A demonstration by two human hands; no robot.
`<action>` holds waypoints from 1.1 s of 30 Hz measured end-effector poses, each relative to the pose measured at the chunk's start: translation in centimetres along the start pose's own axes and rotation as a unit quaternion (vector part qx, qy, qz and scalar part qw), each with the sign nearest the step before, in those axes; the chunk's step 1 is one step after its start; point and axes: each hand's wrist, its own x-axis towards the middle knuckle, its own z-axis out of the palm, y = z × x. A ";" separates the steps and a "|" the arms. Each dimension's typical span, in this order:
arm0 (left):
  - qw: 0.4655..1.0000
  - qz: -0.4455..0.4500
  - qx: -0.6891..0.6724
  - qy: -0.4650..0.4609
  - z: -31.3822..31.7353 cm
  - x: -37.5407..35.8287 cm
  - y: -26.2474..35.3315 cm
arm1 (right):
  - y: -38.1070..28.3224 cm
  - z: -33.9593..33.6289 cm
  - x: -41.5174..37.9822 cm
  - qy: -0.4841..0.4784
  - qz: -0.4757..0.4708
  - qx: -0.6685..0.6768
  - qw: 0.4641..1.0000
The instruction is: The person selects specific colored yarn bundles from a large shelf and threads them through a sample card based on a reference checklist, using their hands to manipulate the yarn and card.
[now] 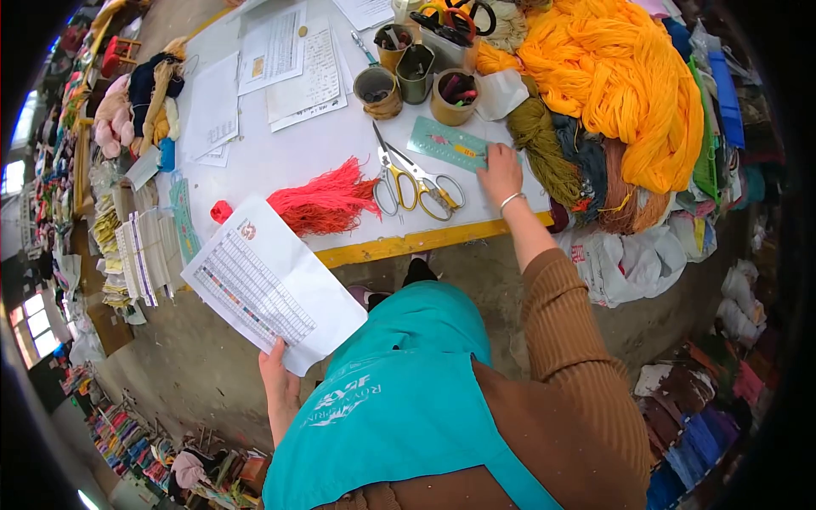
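My left hand (279, 381) pinches the lower edge of a printed paper sheet (276, 285), which carries a table with a row of coloured cells. The sheet is tilted and reaches over the table's front edge. At the table's right side, my right hand (501, 174) has its fingers closed on the right end of a flat green ruler (442, 143) with printed figures. Two pairs of scissors (416, 180) lie just left of that hand, one with yellow handles. A bundle of pink-red yarn (327, 197) is partly behind the sheet.
Cups (376, 89) of pens and small items stand at the back, near a holder with more scissors (455, 21). Orange yarn (620, 85) and olive yarn (544, 136) are heaped at right. Papers (297, 72) lie at back left. A white plastic bag (629, 259) hangs beside the table.
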 end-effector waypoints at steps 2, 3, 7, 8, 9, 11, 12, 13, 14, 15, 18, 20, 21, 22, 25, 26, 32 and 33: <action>1.000 -0.001 0.000 0.005 0.0 -0.1 -0.1 | 0.9 -1.0 1.1 -0.065 0.000 -0.011 0.998; 1.000 -0.001 -0.001 0.008 -0.1 -0.2 -0.1 | 1.0 -1.1 1.7 -0.102 0.013 -0.027 0.994; 1.000 0.001 -0.014 -0.003 -0.2 -0.1 -0.4 | 0.6 -1.5 2.9 -0.142 0.011 -0.051 0.989; 1.000 0.002 -0.019 -0.008 -0.1 0.0 -0.4 | 0.5 -1.8 3.2 -0.146 0.003 -0.078 0.986; 1.000 0.003 -0.025 -0.014 -0.1 -0.1 -0.4 | 0.4 -2.1 3.4 -0.150 -0.006 -0.105 0.983; 1.000 0.007 -0.021 -0.013 -0.3 0.1 -0.5 | 0.2 -2.4 3.6 -0.138 -0.029 -0.108 0.984; 1.000 0.010 -0.014 -0.012 -0.4 0.1 -0.6 | 0.1 -2.5 3.5 -0.129 -0.048 -0.110 0.984; 1.000 0.009 -0.019 -0.009 -0.4 0.1 -0.6 | 0.0 -2.5 3.4 -0.130 -0.053 -0.112 0.984; 1.000 0.005 -0.020 0.003 -0.4 0.0 -0.5 | 0.0 -2.4 3.1 -0.110 -0.064 -0.106 0.986; 1.000 0.000 -0.021 0.016 -0.3 -0.1 -0.5 | 0.0 -2.4 2.9 -0.091 -0.075 -0.100 0.988; 0.999 0.010 -0.021 0.027 -1.0 0.2 -1.3 | 1.3 -1.7 2.6 -0.019 -0.133 -0.043 0.990; 0.999 -0.003 -0.028 0.028 -1.0 -0.2 -1.2 | 1.9 -2.1 3.0 -0.090 -0.089 0.029 0.992; 0.999 -0.017 -0.022 0.046 -0.9 -0.4 -1.1 | 2.1 -2.3 2.8 -0.066 -0.099 0.069 0.990; 0.998 -0.020 -0.036 0.047 -1.3 -0.2 -1.4 | 2.2 -2.7 2.7 -0.084 -0.079 0.059 0.992; 0.997 -0.009 -0.056 0.049 -1.7 -0.4 -1.6 | 2.7 -3.3 2.2 -0.086 -0.099 0.075 0.989; 0.996 -0.002 -0.078 0.036 -2.0 -0.3 -1.6 | 2.4 -3.7 2.1 -0.097 -0.082 0.076 0.989; 0.996 0.020 -0.087 0.008 -5.8 0.6 -2.6 | 4.0 -2.8 1.9 -0.101 -0.087 0.109 0.985; 0.996 0.026 -0.080 0.018 -6.7 0.7 -2.9 | 4.3 -2.4 1.9 -0.109 -0.080 0.121 0.983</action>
